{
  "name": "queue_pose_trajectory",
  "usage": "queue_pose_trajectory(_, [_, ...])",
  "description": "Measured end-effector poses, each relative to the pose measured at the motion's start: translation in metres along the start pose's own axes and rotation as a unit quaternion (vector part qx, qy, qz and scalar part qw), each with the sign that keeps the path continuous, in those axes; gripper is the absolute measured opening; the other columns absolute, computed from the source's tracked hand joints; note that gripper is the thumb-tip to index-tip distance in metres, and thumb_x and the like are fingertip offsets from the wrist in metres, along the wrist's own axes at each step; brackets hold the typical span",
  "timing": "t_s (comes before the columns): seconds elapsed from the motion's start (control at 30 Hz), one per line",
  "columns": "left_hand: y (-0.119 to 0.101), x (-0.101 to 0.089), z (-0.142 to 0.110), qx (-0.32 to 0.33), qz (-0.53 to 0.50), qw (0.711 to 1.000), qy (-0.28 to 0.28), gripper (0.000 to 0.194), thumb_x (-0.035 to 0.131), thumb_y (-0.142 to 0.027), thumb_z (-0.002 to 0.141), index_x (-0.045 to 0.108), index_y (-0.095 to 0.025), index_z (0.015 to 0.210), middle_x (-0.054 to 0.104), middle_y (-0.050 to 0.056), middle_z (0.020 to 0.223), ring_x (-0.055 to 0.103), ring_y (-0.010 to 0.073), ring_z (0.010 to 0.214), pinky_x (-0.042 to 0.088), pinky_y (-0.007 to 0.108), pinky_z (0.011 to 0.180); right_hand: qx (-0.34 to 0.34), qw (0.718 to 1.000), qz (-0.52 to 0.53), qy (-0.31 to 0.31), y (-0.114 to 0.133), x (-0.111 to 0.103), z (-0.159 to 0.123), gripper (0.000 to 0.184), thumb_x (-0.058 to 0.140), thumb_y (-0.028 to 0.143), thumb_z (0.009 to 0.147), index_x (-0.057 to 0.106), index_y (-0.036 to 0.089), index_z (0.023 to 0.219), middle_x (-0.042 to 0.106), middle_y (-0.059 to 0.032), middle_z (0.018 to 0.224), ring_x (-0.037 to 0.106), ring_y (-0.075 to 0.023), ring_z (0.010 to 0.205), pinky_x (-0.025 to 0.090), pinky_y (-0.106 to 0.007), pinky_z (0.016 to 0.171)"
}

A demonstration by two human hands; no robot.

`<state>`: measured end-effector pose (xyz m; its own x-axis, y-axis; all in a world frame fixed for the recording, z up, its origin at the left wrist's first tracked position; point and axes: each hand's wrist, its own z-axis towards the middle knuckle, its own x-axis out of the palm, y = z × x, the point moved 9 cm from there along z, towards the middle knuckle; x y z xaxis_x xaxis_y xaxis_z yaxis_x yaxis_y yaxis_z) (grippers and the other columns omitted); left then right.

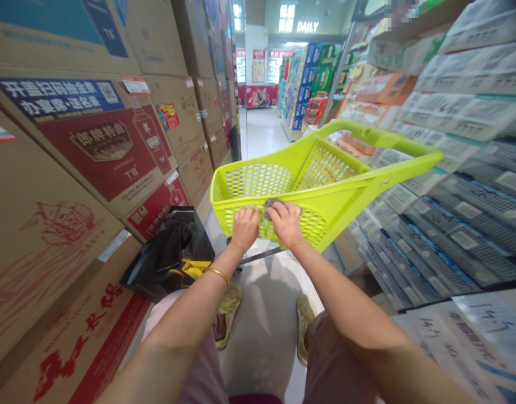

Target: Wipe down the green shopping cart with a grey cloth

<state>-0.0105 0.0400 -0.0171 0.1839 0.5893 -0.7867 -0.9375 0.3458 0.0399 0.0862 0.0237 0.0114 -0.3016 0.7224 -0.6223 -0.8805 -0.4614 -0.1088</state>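
A shop aisle: stacked cartons (157, 39), price tags (136, 85), "DAILY" sign (307, 26).

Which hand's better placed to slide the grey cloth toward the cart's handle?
Right, likely: the right hand covers part of the cloth and sits nearer the handle. The left hand is farther from it.

From here I see bright indoor light, soft shadow on floor (262, 314), stretched edges, blurry packages at right (464, 202).
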Motion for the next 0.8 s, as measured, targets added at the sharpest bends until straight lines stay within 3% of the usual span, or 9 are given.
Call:
queue_pose_trajectory(0.2, [-0.004,0.003,-0.021,0.041,-0.013,0.999,0.026,0.034,0.033,-0.019,0.092,0.050,-0.017,0.121,0.059,0.012,0.107,0.050,0.0226,0.101,0.036,0.035,0.086,-0.093,0.988,0.010,0.122,0.029,0.038,-0.038,0.023,0.040,0.024,0.093,0.062,0.023,0.099,0.060,-0.0056,0.109,0.041,-0.0202,0.094,0.027,-0.035,0.080])
queue_pose_trajectory(0.37, [-0.003,0.013,-0.031,0.016,0.021,0.997,0.071,0.033,0.034,-0.021,0.092,0.051,-0.014,0.119,0.061,0.012,0.098,0.053,0.0241,0.093,0.039,0.036,0.079,-0.133,0.975,0.012,0.177,0.040,0.052,-0.063,0.022,0.041,0.025,0.093,0.062,0.021,0.094,0.061,-0.0049,0.104,0.042,-0.0195,0.088,0.027,-0.034,0.077])
queue_pose_trajectory(0.47, [-0.007,0.019,-0.031,0.013,0.030,0.995,0.097,0.034,0.033,-0.019,0.092,0.049,-0.013,0.122,0.060,0.012,0.096,0.053,0.0241,0.092,0.039,0.036,0.078,-0.109,0.982,0.011,0.152,0.036,0.044,-0.054,0.021,0.042,0.023,0.092,0.063,0.022,0.097,0.062,-0.0053,0.104,0.042,-0.0195,0.089,0.027,-0.034,0.077])
queue_pose_trajectory(0.7, [-0.006,0.028,-0.025,-0.011,0.048,0.992,0.119,0.031,0.032,-0.016,0.092,0.052,-0.013,0.115,0.059,0.012,0.093,0.053,0.0243,0.092,0.039,0.036,0.077,0.002,1.000,0.021,0.015,0.004,0.002,0.000,0.025,0.044,0.020,0.090,0.063,0.027,0.106,0.061,-0.0053,0.106,0.040,-0.0202,0.095,0.026,-0.034,0.081])
queue_pose_trajectory(0.8, [-0.006,0.029,-0.023,-0.013,0.047,0.992,0.116,0.028,0.034,-0.015,0.091,0.055,-0.013,0.110,0.059,0.011,0.093,0.053,0.0236,0.091,0.040,0.035,0.076,0.021,1.000,0.020,-0.008,-0.002,-0.002,0.008,0.026,0.042,0.020,0.091,0.063,0.027,0.106,0.060,-0.0055,0.107,0.040,-0.0201,0.095,0.026,-0.035,0.082])
